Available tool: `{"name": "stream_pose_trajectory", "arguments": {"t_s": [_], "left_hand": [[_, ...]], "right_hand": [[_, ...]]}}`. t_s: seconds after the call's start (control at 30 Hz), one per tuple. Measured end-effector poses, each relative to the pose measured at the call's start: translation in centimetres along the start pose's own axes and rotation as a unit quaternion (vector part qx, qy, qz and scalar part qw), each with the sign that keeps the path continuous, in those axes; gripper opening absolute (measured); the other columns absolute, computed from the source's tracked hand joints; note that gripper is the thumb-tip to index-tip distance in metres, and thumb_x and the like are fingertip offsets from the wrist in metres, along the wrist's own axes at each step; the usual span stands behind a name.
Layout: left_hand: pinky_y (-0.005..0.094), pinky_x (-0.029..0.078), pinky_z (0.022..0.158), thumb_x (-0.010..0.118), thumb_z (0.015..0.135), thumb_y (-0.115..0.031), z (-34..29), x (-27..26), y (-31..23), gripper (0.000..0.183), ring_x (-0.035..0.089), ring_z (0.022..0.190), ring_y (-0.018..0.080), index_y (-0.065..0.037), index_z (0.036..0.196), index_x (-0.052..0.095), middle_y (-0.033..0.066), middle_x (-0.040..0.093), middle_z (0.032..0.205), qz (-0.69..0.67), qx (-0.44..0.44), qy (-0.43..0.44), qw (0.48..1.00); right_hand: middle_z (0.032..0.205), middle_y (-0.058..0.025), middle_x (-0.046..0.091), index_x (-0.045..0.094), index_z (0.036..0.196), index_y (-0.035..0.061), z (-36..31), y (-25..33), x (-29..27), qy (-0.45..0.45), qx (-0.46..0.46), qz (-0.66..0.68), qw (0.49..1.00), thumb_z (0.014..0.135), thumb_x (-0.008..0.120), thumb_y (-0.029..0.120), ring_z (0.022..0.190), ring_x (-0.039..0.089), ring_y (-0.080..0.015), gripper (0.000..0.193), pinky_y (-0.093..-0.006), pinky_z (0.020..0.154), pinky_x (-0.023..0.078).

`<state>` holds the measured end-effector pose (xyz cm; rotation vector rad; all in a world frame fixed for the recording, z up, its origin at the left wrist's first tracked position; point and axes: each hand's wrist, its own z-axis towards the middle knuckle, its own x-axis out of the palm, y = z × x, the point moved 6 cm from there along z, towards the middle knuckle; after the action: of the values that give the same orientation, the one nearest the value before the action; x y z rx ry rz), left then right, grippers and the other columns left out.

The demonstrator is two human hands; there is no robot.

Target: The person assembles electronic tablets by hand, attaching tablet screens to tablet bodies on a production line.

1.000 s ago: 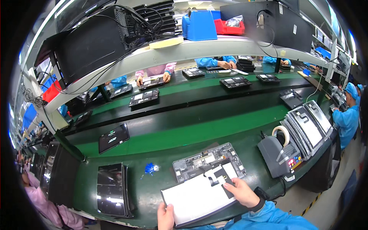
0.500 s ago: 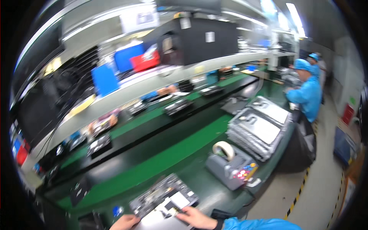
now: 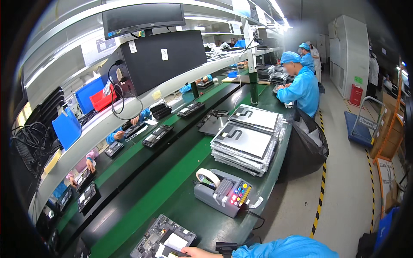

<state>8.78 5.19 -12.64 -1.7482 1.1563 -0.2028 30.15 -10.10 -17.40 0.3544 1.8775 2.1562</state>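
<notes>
An opened laptop base point(image 3: 146, 238) with its circuit board showing lies at the lower edge of the bench. White panels and small dark pieces sit over its near part. My right hand point(image 3: 200, 253) comes in from a blue sleeve, its fingertips pressed together at the near right side of the laptop. What they pinch is too small and partly cut off by the picture's edge. My left hand is out of sight. Right of the laptop stands a grey tape dispenser point(image 3: 215, 193) with a cream tape roll and lit buttons.
A stack of bubble-wrapped flat panels point(image 3: 243, 148) stands beyond the dispenser, near the bench's right edge. A black bag point(image 3: 303, 150) hangs beside it. Several opened laptops sit along the line point(image 3: 157, 135). A co-worker in blue point(image 3: 299, 88) stands farther along.
The view has swung right and sharpened. The laptop, dispenser and stack now sit farther left in the picture. My left hand, earlier at the laptop, has left the view.
</notes>
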Motion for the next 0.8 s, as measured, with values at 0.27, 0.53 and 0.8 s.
{"name": "stream_pose_trajectory", "arguments": {"t_s": [0.27, 0.53, 0.8], "left_hand": [[0.023, 0.029, 0.04, 0.052, 0.092, -0.025, -0.6, -0.2, 0.6, 0.03, 0.042, 0.042, 0.0083, -0.006, 0.07, 0.057, -0.0018, 0.05, 0.054, -0.007, 0.017, 0.011, 1.0], [0.022, 0.037, 0.049, 0.059, 0.088, -0.018, -0.4, -1.4, 3.2, 0.021, 0.05, 0.056, 0.0076, 0.002, 0.089, 0.064, 0.0011, 0.06, 0.068, -0.034, -0.015, 0.021, 0.999], [0.0229, 0.038, 0.055, 0.063, 0.087, -0.031, 1.5, -1.3, 2.3, 0.033, 0.047, 0.062, 0.0059, 0.0, 0.076, 0.065, -0.0026, 0.057, 0.066, -0.002, -0.009, 0.01, 1.0]], "right_hand": [[0.079, -0.0083, 0.064, 0.059, 0.098, -0.0037, 0.0, -0.8, 0.2, 0.012, 0.034, 0.008, 0.999, 0.086, 0.062, 0.016, 0.071, 0.056, -0.0123, 0.024, -0.0299, 0.063, 0.048], [0.074, -0.0021, 0.058, 0.061, 0.094, -0.0022, 0.6, -2.9, 1.5, 0.037, 0.002, -0.03, 0.999, 0.087, 0.064, 0.023, 0.067, 0.052, -0.0081, 0.027, -0.0251, 0.059, 0.045], [0.083, -0.0049, 0.063, 0.056, 0.098, -0.0042, 0.4, -2.8, 0.0, 0.011, 0.159, 0.146, 0.976, 0.089, 0.061, 0.012, 0.075, 0.057, -0.0074, 0.019, -0.0224, 0.064, 0.047]]}}
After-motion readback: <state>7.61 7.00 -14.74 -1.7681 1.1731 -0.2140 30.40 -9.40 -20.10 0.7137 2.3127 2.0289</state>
